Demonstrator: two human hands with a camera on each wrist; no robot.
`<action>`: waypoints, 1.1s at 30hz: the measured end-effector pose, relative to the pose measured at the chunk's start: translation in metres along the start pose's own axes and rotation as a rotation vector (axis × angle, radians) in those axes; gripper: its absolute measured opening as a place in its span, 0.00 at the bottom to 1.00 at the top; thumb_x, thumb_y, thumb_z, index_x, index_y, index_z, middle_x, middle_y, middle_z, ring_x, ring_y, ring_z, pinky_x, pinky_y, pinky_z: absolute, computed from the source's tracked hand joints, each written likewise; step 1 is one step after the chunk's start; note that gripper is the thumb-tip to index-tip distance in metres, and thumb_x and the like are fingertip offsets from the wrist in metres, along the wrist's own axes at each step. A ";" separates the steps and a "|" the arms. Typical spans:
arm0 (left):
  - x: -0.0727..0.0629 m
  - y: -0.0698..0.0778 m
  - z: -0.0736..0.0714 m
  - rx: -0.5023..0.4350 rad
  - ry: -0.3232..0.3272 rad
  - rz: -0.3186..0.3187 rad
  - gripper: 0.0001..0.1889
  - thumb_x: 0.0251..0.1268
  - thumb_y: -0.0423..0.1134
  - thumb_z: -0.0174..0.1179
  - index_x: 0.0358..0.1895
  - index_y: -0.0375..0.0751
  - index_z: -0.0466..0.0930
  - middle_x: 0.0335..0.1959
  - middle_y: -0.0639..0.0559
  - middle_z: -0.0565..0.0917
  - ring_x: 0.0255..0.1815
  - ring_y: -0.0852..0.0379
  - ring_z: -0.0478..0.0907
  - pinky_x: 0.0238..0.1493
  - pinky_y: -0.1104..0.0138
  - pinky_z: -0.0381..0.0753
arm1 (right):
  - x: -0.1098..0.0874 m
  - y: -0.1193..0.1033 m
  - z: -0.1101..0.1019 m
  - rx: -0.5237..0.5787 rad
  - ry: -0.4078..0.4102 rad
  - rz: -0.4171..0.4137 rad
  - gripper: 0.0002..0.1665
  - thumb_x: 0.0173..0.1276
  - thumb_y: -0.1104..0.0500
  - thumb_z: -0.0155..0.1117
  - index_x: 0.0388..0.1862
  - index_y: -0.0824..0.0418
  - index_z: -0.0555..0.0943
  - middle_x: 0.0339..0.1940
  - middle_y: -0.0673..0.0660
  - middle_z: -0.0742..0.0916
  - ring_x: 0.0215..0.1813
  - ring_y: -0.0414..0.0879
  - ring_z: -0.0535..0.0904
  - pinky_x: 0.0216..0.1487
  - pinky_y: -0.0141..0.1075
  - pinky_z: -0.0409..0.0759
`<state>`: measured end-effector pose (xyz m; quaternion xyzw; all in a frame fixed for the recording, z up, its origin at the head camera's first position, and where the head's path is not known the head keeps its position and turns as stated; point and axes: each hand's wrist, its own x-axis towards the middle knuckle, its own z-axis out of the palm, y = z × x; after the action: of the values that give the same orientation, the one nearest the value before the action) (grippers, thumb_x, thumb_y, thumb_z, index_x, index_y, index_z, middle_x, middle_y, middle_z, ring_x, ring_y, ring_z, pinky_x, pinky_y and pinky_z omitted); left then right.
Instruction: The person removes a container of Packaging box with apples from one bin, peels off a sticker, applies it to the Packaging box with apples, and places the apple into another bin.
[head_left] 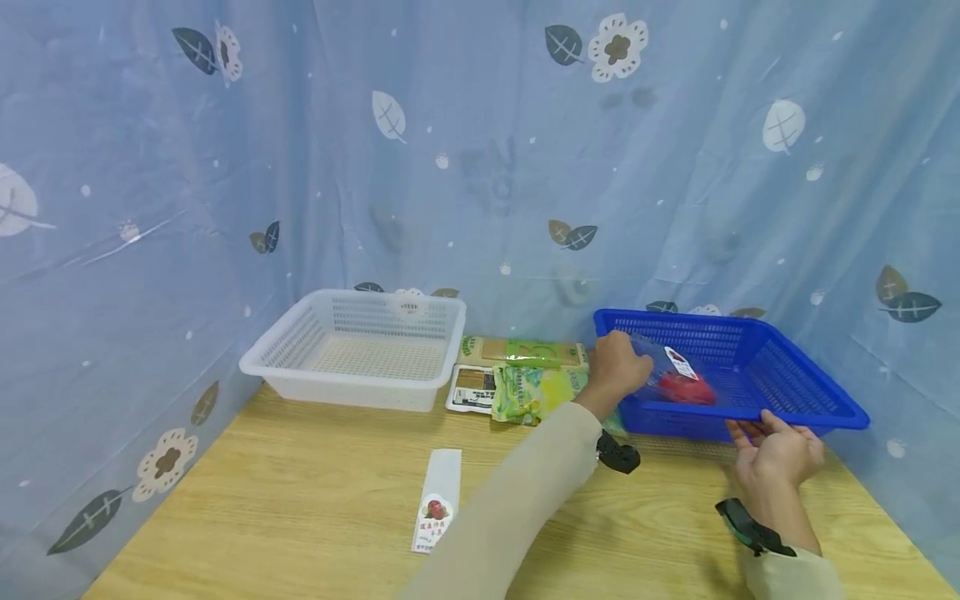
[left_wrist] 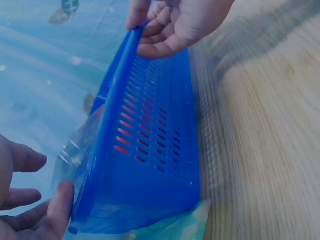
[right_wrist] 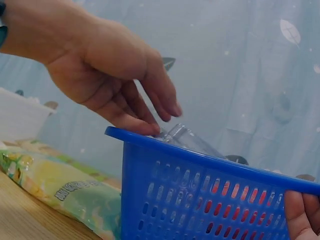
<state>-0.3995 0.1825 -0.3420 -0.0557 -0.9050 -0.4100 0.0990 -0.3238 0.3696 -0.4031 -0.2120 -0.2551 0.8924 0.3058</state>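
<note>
A blue plastic basket [head_left: 795,367] with slotted walls stands at the right. Inside lies a clear plastic bag [head_left: 651,354] with something red [head_left: 686,388] in it and a white label [head_left: 679,363]. My left hand [head_left: 618,367] is over the basket's left end, beside the bag's upper end. In the left wrist view its fingers [left_wrist: 27,159] are spread apart, with the thumb right at the rim. My right hand [head_left: 780,454] pinches the front rim between thumb and fingers, also seen in the left wrist view.
A white basket [head_left: 352,392] stands at the back left. Between the baskets lie a green-and-yellow packet [head_left: 525,396], a flat white pack [head_left: 471,389] and a long tan-and-green package [head_left: 517,352]. A white paper strip [head_left: 438,475] with a fruit picture lies nearer. A patterned blue curtain [head_left: 480,167] hangs behind.
</note>
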 end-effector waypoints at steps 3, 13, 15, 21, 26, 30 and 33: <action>-0.005 -0.006 -0.004 -0.064 -0.038 0.050 0.06 0.65 0.43 0.65 0.37 0.45 0.84 0.19 0.55 0.73 0.17 0.60 0.59 0.20 0.68 0.65 | 0.000 0.000 -0.003 0.003 -0.003 -0.006 0.11 0.77 0.71 0.49 0.38 0.59 0.61 0.25 0.59 0.76 0.17 0.56 0.70 0.26 0.45 0.86; -0.020 -0.029 -0.014 -0.086 -0.205 0.239 0.17 0.71 0.40 0.60 0.60 0.52 0.84 0.54 0.61 0.86 0.59 0.62 0.78 0.46 0.70 0.81 | 0.000 0.001 -0.001 -0.019 -0.018 -0.019 0.08 0.78 0.70 0.49 0.40 0.60 0.63 0.27 0.59 0.77 0.17 0.55 0.73 0.26 0.44 0.86; -0.022 -0.033 -0.013 -0.086 -0.230 0.266 0.16 0.71 0.40 0.59 0.59 0.52 0.84 0.54 0.61 0.86 0.61 0.60 0.78 0.46 0.70 0.81 | -0.001 0.001 -0.002 -0.016 -0.015 -0.013 0.08 0.78 0.70 0.49 0.40 0.59 0.63 0.27 0.59 0.77 0.18 0.56 0.73 0.26 0.44 0.86; -0.032 -0.045 -0.014 -0.227 -0.204 0.248 0.13 0.72 0.37 0.59 0.55 0.48 0.84 0.48 0.58 0.85 0.43 0.63 0.80 0.39 0.69 0.81 | -0.002 0.001 -0.008 -0.026 -0.003 -0.006 0.08 0.77 0.69 0.52 0.41 0.59 0.64 0.26 0.58 0.77 0.19 0.55 0.74 0.26 0.44 0.86; -0.047 -0.065 -0.033 -0.357 -0.205 0.230 0.12 0.72 0.34 0.58 0.53 0.48 0.84 0.47 0.58 0.83 0.35 0.64 0.76 0.31 0.69 0.77 | -0.004 -0.001 -0.011 -0.084 0.011 0.020 0.07 0.77 0.66 0.54 0.44 0.58 0.67 0.25 0.56 0.78 0.21 0.52 0.75 0.25 0.42 0.84; -0.059 -0.091 -0.059 -0.428 -0.192 0.270 0.13 0.72 0.32 0.57 0.55 0.48 0.82 0.48 0.53 0.83 0.37 0.62 0.77 0.31 0.69 0.78 | -0.006 -0.004 -0.012 -0.143 0.018 0.052 0.03 0.77 0.65 0.52 0.44 0.59 0.72 0.29 0.55 0.78 0.24 0.52 0.77 0.25 0.41 0.83; -0.068 -0.111 -0.082 -0.450 -0.162 0.294 0.14 0.72 0.32 0.56 0.56 0.48 0.81 0.48 0.50 0.83 0.41 0.58 0.78 0.32 0.68 0.79 | -0.006 -0.004 -0.012 -0.188 0.021 0.069 0.14 0.75 0.67 0.50 0.56 0.55 0.71 0.30 0.55 0.78 0.24 0.51 0.76 0.23 0.40 0.80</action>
<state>-0.3430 0.0462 -0.3858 -0.2394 -0.7785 -0.5760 0.0696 -0.3110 0.3723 -0.4085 -0.2579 -0.3270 0.8722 0.2565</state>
